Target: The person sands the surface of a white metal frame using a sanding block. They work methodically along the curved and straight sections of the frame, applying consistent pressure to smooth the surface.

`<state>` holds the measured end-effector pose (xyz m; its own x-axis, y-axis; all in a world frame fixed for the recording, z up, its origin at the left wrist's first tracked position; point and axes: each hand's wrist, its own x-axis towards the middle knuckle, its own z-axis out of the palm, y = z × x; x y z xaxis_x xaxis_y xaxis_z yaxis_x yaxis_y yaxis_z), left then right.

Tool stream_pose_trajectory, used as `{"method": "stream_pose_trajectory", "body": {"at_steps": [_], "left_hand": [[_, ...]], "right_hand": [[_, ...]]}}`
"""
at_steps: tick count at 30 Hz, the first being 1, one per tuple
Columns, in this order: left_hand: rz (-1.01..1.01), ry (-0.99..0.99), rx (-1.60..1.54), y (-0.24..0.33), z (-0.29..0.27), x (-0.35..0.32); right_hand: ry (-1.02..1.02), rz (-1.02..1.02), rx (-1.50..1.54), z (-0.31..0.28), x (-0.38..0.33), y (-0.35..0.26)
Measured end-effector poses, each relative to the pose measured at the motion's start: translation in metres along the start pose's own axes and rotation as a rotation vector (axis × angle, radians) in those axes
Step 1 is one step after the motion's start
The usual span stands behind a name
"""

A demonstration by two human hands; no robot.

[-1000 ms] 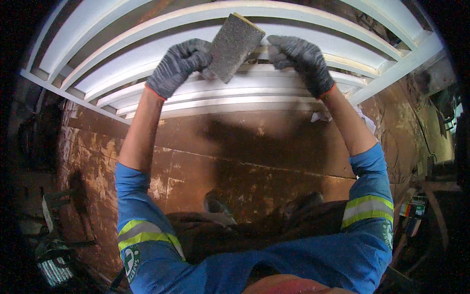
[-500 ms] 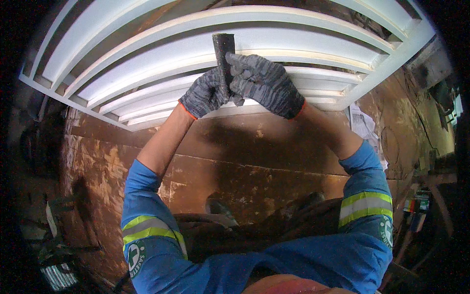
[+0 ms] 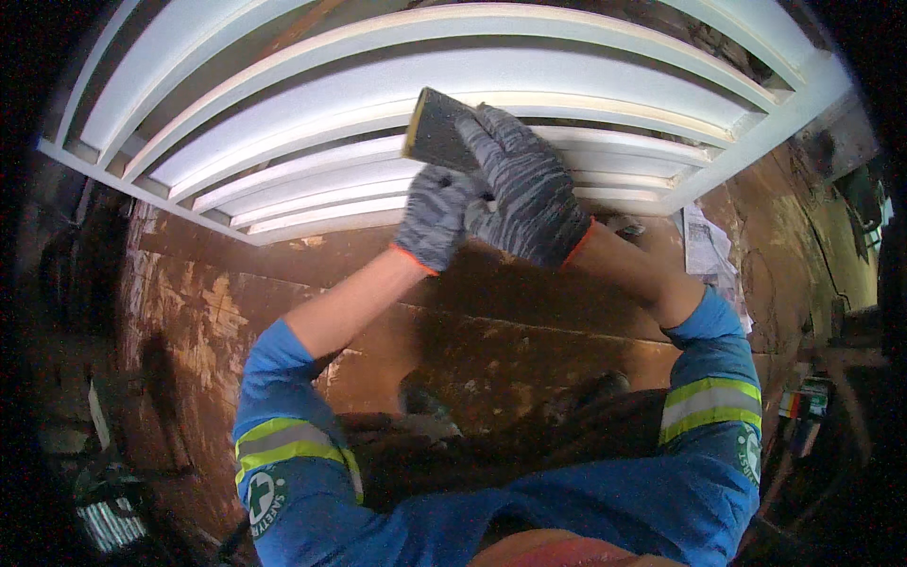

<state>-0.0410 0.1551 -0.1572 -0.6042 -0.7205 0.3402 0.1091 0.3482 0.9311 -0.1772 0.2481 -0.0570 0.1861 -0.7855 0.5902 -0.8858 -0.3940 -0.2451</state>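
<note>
Grey-and-black knit gloves cover both my hands, each ending in an orange cuff at the wrist. With my left hand [image 3: 436,219] I have a dark, rough-faced pad [image 3: 436,137] clutched by its lower end, fingers curled about it. My right hand [image 3: 531,194] comes in from the other side, its long fingers stretched up against the pad's right part; whether that thumb pinches too I cannot tell, since the place where my hands meet is partly hidden. The pad stands tilted above my left knuckles, a yellowish edge showing along its left side, and in my view it lies over the lower slats of a white slatted frame [image 3: 586,76] that spans the space before me. Below the frame spreads a scuffed brown floor [image 3: 217,312], pale patches on it, with printed paper [image 3: 709,250] lying near the frame's right corner. Blue sleeves [image 3: 713,345] reach down to my forearms, banded in yellow-green and grey, and a dark shoe [image 3: 420,397] shows beneath me.
</note>
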Motion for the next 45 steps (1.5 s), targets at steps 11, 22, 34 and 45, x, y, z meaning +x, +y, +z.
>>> {"method": "stream_pose_trajectory", "body": {"at_steps": [11, 22, 34, 45], "left_hand": [[0.544, 0.099, 0.799, 0.039, 0.043, 0.029], [0.527, -0.005, 0.843, 0.068, 0.086, 0.051], [0.575, -0.138, 0.488, 0.070, 0.122, 0.071], [0.657, -0.240, 0.509, 0.052, 0.152, 0.098]], "right_hand": [[0.208, 0.019, 0.137, 0.019, 0.002, 0.034], [0.312, 0.081, 0.189, -0.016, -0.019, 0.060], [-0.019, 0.152, -0.055, -0.074, -0.042, 0.103], [0.216, 0.065, -0.071, -0.089, -0.064, 0.146]]}}
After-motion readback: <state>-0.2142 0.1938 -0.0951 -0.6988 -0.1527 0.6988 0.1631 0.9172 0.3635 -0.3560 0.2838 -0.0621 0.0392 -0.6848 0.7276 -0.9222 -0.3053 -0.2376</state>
